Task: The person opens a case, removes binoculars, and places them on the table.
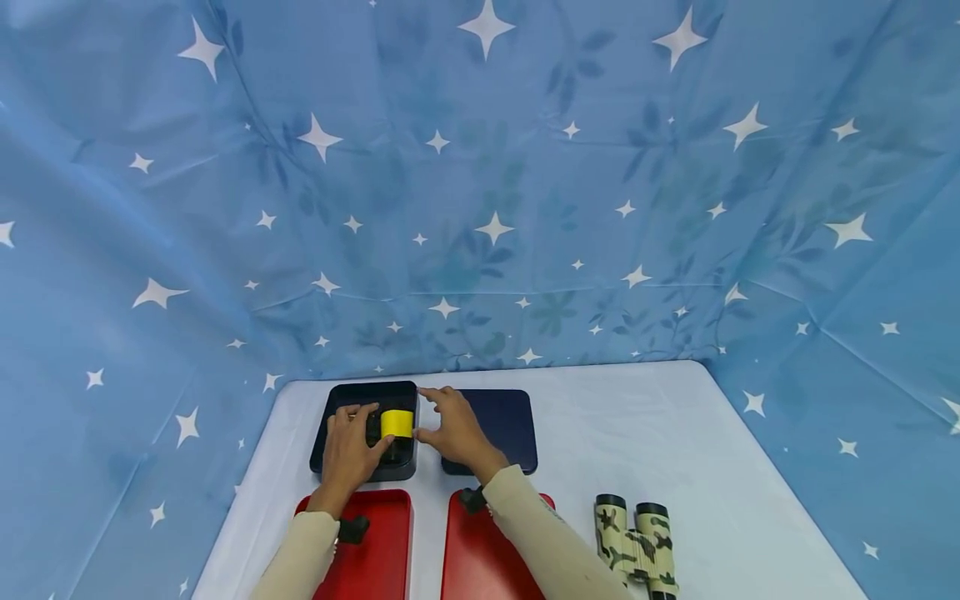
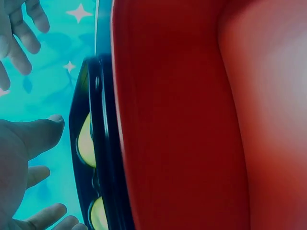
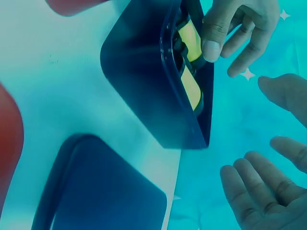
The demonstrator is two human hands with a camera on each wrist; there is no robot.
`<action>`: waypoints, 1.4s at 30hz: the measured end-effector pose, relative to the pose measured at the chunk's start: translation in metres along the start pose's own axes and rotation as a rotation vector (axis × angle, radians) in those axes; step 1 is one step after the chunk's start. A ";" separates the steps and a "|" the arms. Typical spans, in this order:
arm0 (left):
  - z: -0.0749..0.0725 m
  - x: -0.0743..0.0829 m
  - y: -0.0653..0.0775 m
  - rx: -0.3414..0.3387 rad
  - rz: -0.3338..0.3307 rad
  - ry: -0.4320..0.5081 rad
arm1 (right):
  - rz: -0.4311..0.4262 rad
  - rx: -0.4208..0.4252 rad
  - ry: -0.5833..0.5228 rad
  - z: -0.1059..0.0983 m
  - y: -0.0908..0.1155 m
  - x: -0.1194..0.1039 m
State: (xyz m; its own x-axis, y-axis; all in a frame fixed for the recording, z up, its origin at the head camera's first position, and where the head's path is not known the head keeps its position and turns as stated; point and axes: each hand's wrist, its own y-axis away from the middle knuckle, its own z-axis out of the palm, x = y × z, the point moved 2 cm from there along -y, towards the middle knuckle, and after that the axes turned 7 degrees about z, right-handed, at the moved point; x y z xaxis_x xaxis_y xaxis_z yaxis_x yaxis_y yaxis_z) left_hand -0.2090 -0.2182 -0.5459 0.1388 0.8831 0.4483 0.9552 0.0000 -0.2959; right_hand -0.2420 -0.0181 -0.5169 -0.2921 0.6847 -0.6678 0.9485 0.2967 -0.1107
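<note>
At the back left of the table is a black box [image 1: 390, 473]. Inside lies a black and yellow pair of binoculars [image 1: 397, 423], its two yellow bands showing in the right wrist view. My left hand [image 1: 348, 450] reaches over the box's left side, thumb and fingers spread around the binoculars without curling on them; its thumb [image 2: 41, 132] is extended in the left wrist view. Beside the box's right wall, my right hand [image 1: 457, 429] holds nothing, fingers and thumb apart, palm turned toward the box. Part of the binoculars is hidden by the left hand and box wall.
A dark blue lid [image 1: 498, 429] lies right of the box, partly under my right forearm. Nearer are a red tray [image 1: 382, 542] and a second red piece [image 1: 476, 567]. Camouflage binoculars [image 1: 640, 550] lie at the front right. A blue starry curtain [image 1: 495, 167] surrounds the white table [image 1: 615, 433].
</note>
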 end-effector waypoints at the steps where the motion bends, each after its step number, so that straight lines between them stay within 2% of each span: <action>1: -0.002 -0.003 0.000 0.003 0.004 -0.001 | 0.002 -0.007 0.004 0.002 -0.001 -0.002; 5: -0.008 -0.013 -0.001 0.021 0.027 0.003 | -0.005 -0.036 0.028 0.007 -0.004 -0.008; 9: -0.014 -0.022 -0.001 0.011 0.030 0.003 | -0.022 -0.055 0.050 0.014 -0.007 -0.011; 18: -0.022 -0.038 -0.003 -0.059 -0.045 0.007 | -0.016 -0.068 0.087 0.025 -0.015 -0.017; 23: -0.022 -0.042 -0.004 -0.097 -0.041 -0.004 | -0.003 -0.095 0.085 0.028 -0.018 -0.017; 30: -0.022 -0.046 -0.006 -0.134 -0.020 0.007 | -0.033 -0.140 0.107 0.038 -0.023 -0.019; 37: -0.017 -0.047 -0.009 -0.199 0.001 0.016 | -0.022 -0.171 0.118 0.045 -0.027 -0.020; 42: -0.014 -0.049 -0.009 -0.210 0.004 0.020 | -0.013 -0.188 0.142 0.050 -0.029 -0.018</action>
State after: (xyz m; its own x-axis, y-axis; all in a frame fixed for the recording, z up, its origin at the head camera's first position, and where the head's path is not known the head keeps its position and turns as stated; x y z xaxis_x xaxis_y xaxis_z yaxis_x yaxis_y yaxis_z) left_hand -0.2211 -0.2681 -0.5530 0.1464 0.8731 0.4650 0.9878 -0.1036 -0.1166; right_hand -0.2579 -0.0726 -0.5388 -0.3307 0.7629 -0.5556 0.9090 0.4158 0.0299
